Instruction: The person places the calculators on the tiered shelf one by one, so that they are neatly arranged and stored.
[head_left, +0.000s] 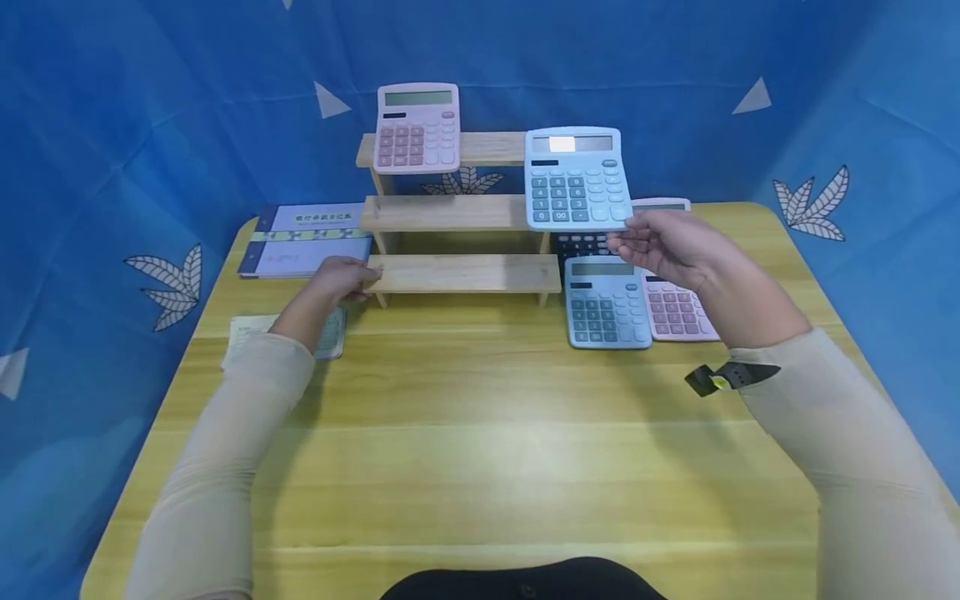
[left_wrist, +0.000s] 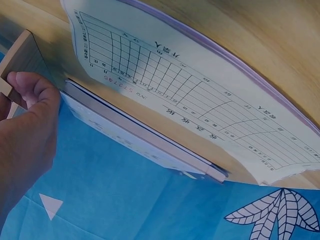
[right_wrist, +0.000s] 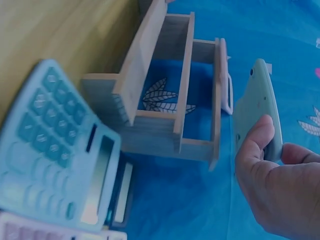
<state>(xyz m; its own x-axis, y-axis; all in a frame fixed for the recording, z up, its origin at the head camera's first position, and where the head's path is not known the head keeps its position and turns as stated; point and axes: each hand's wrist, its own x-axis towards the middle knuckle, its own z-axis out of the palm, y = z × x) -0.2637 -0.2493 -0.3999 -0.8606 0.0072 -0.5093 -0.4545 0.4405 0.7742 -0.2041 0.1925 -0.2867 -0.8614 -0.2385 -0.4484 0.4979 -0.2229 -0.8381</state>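
My right hand [head_left: 675, 246] pinches a light blue calculator [head_left: 573, 179] by its lower right corner, thumb on one face. The calculator faces me, and in the right wrist view a gap shows between it and the three-tier wooden stand [head_left: 465, 273]. Leaning upright at the left of the top tier is a pink calculator [head_left: 417, 129]. My left hand [head_left: 341, 277] grips the left end of the lowest shelf; the left wrist view shows the thumb and fingers [left_wrist: 35, 90] around the board's end.
Right of the stand lie another blue calculator [head_left: 608, 302], a pink calculator [head_left: 678, 312] and a dark one [head_left: 581, 244], partly covered. A ledger book [head_left: 307, 242] lies left of the stand, with a printed form pad [head_left: 330, 335] in front. A blue cloth [head_left: 225, 100] hangs behind.
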